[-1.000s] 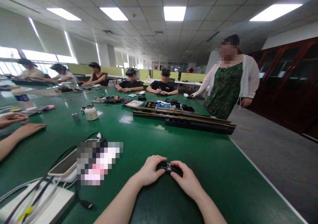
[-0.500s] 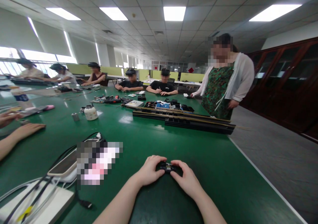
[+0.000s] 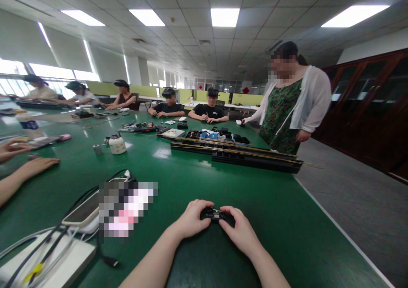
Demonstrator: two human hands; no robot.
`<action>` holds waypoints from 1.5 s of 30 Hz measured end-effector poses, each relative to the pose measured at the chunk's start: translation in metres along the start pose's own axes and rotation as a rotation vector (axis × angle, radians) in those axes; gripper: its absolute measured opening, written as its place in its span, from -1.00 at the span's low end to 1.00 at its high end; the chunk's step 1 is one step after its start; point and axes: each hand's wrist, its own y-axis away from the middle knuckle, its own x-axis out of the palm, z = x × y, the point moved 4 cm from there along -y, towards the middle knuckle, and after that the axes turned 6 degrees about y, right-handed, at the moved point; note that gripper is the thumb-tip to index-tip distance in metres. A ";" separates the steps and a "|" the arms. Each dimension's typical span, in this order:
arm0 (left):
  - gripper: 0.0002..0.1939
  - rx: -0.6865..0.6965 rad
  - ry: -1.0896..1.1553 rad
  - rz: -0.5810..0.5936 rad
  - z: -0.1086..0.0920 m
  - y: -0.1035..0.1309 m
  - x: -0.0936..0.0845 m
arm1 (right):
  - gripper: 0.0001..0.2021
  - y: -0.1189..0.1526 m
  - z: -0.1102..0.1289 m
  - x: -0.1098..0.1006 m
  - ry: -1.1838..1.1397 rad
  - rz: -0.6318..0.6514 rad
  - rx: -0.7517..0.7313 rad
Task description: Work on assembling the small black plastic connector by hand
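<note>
Between my two hands is a small black device (image 3: 216, 215) with a pale, metallic-looking part in its middle. My left hand (image 3: 193, 219) grips its left end, thumb on the near side and fingers on the far side. On the opposite end, my right hand (image 3: 238, 227) holds it the same way, with the fingers curled. Both forearms reach in from the bottom of the head view, low over the green table (image 3: 178, 181). The device's ends are hidden by my fingers, and its exact kind cannot be made out.
Left of my hands lie a white-edged phone-like device (image 3: 83, 213), cables with a black plug (image 3: 110, 261) and a white box (image 3: 72, 254). Ahead are a jar (image 3: 117, 145) and black trays (image 3: 255, 162) bearing thin rods. A co-worker's hand (image 3: 40, 165) rests at left; a person (image 3: 283, 105) stands at right.
My hands and the black device stay in nearly the same place. The standing person at right has shifted posture slightly, and the view has moved a little.
</note>
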 end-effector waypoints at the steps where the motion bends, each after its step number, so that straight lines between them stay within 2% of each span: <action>1: -0.53 -0.001 -0.003 0.001 0.000 0.000 0.000 | -0.73 0.000 0.000 0.000 0.004 -0.001 -0.002; 6: -0.47 0.002 0.005 0.012 -0.001 0.000 -0.001 | -0.73 -0.001 -0.001 0.001 0.003 -0.006 0.002; 16: -0.56 -0.006 0.019 0.002 0.001 0.001 -0.002 | -0.72 -0.001 -0.001 0.001 -0.016 -0.007 0.016; 45: -0.56 -0.014 0.013 0.014 -0.001 0.000 -0.002 | -0.73 0.001 0.000 -0.002 -0.004 -0.012 0.020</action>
